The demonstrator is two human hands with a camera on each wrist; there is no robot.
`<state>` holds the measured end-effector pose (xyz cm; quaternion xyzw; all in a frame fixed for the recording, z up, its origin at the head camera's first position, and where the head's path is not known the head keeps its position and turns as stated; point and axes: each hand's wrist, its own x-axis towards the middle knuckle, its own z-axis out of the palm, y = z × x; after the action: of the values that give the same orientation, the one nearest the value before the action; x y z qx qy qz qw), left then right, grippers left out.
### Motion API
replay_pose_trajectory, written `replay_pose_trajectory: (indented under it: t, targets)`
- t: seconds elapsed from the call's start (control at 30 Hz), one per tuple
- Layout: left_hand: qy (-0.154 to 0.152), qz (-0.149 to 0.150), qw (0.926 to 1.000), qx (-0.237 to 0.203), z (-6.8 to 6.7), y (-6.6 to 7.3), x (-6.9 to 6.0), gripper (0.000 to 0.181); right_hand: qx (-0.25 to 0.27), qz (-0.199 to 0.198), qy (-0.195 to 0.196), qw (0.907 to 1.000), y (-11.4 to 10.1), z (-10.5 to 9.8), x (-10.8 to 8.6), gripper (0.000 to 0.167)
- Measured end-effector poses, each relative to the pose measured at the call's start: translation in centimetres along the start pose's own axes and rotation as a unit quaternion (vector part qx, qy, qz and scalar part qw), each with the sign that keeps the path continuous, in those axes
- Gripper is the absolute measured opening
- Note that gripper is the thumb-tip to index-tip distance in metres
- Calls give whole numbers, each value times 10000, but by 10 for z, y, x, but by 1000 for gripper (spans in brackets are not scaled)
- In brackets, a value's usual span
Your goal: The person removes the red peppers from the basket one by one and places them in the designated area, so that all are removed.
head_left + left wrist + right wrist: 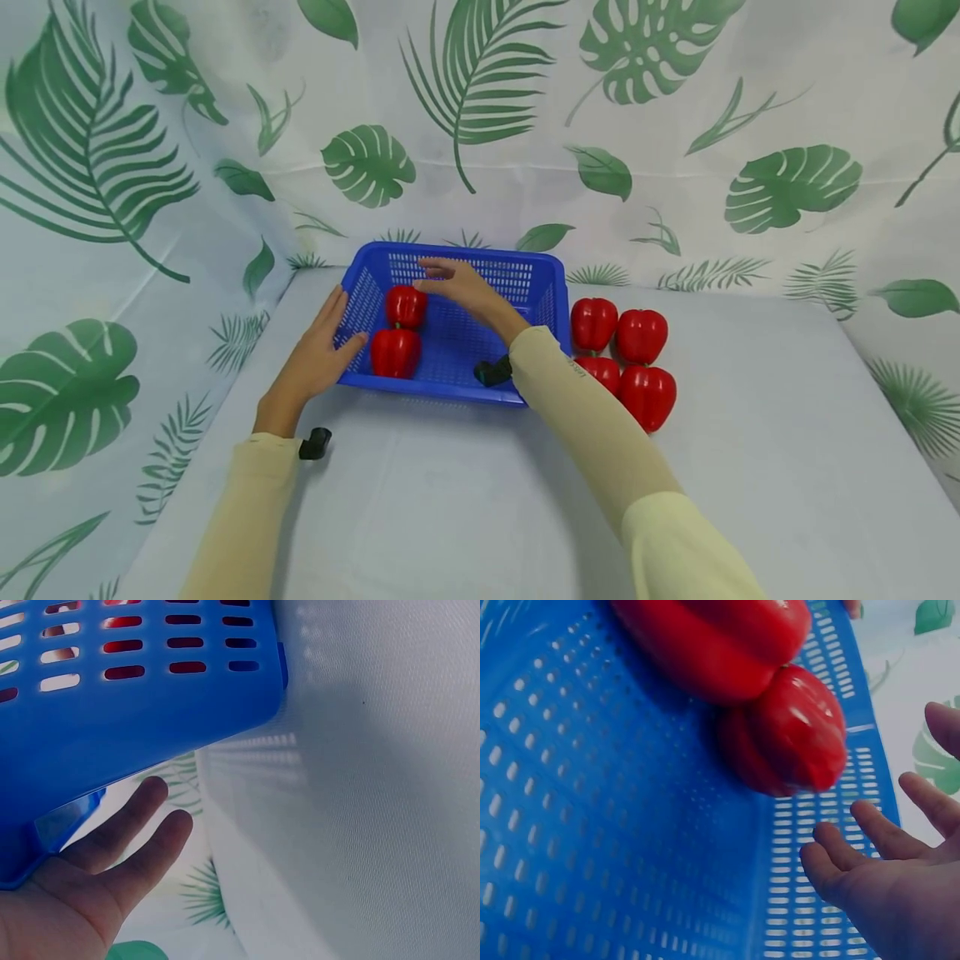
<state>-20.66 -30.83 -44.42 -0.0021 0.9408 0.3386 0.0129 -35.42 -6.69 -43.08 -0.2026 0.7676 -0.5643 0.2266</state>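
Two red bell peppers lie in the left part of a blue plastic basket (457,390): one at the back (406,306), one nearer the front (395,353). My left hand (318,350) rests against the basket's left side, its fingers extended along the wall and the thumb over the rim. In the left wrist view, fingers of that hand (124,855) lie beside the basket wall. Over the basket, just right of the back pepper, my right hand (461,287) is empty. The right wrist view shows its fingers (889,840) spread apart from the pepper (791,735).
Several more red bell peppers (641,336) stand grouped on the white table (757,400), close to the basket's right side. A leaf-patterned cloth (495,200) hangs behind and at the sides. A small black device (315,443) sits at the left wrist.
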Motion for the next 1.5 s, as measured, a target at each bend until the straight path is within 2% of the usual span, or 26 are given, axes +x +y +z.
replay_pose_trajectory:
  t: [0.37,0.63,0.87,1.1,1.5]
  targets:
    - [44,1,10000,-24,3,-1,2,86,-41,236,-367,9990,14,3,6,68]
    - [35,15,10000,-54,2,-2,1,86,-115,263,-667,9974,23,9,12,72]
    - [59,15,10000,-55,2,-4,1,86,-344,198,-817,9959,23,12,13,73]
    - [61,-57,10000,4,2,-3,1,86,-590,326,-1023,9925,24,14,13,81]
    - [89,-76,9999,12,2,-3,1,87,-777,252,-943,9922,30,16,15,76]
